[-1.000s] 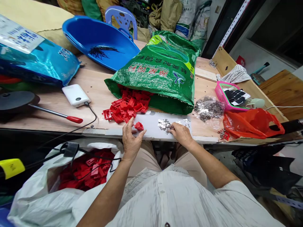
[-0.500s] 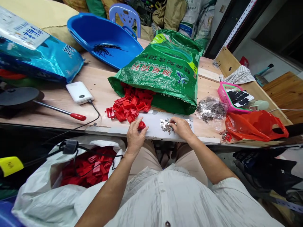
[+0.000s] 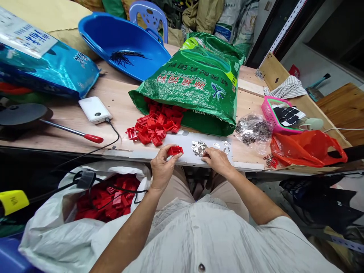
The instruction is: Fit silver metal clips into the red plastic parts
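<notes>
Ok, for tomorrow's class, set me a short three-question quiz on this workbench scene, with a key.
1. What does the left hand hold?
2. True or false: loose red plastic parts spill from the green woven sack.
3. The right hand is nearest to: (a) silver metal pieces, (b) the power bank, (c) the blue basin?

Key: 1. a red plastic part; 2. true; 3. a.

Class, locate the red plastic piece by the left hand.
In the head view, the red plastic piece sits at the fingertips of the left hand, on a white board, just left of the silvery metal bits.
</notes>
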Action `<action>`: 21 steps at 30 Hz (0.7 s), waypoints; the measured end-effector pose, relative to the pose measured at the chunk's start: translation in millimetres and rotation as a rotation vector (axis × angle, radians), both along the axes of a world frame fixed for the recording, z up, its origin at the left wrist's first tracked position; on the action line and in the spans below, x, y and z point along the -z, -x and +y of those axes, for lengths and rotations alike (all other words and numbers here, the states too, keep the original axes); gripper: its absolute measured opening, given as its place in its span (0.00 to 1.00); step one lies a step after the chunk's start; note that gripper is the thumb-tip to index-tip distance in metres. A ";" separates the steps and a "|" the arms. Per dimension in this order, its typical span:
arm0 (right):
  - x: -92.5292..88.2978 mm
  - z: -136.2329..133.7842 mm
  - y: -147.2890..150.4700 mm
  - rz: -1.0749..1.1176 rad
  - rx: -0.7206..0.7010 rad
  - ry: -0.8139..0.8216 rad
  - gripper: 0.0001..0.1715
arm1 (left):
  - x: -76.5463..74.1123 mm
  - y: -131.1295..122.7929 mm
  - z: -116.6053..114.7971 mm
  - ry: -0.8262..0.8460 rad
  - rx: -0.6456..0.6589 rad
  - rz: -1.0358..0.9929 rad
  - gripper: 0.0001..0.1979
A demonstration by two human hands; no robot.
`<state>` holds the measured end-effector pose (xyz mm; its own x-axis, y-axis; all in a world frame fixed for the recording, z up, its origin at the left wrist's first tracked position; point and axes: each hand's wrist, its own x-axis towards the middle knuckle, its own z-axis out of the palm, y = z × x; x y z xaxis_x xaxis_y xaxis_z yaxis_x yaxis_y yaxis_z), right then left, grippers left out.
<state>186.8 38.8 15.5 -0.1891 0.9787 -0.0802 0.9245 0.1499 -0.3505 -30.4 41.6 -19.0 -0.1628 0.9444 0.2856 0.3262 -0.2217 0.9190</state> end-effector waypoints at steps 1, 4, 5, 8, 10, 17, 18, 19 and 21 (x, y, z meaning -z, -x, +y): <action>0.4 0.3 0.3 0.006 0.002 0.006 0.03 | -2.0 -1.5 -2.8 0.002 0.024 -0.043 0.19; 0.5 0.7 -0.2 0.032 0.010 -0.005 0.02 | -6.5 -4.8 -9.7 0.023 0.088 -0.168 0.20; 0.2 0.8 -0.9 0.048 0.013 -0.011 0.02 | -7.5 -5.8 -11.5 0.035 0.103 -0.202 0.20; -2.4 1.4 -3.3 0.174 0.016 -0.023 0.03 | -9.8 -8.5 -15.7 0.084 0.150 -0.279 0.21; -6.4 1.2 -4.1 0.336 0.004 -0.041 0.03 | -11.2 -10.6 -17.7 0.123 0.183 -0.310 0.22; -24.5 -6.7 7.9 0.666 -0.115 -0.091 0.06 | -21.3 -22.0 -23.1 0.278 0.312 -0.577 0.25; -25.6 -7.9 10.2 0.669 -0.131 -0.101 0.07 | -23.3 -23.4 -24.0 0.301 0.334 -0.618 0.25; -26.1 -8.9 12.1 0.668 -0.149 -0.114 0.07 | -25.3 -24.6 -24.9 0.321 0.353 -0.654 0.26; -26.0 -10.4 14.4 0.656 -0.193 -0.136 0.08 | -28.9 -26.0 -26.2 0.350 0.375 -0.709 0.27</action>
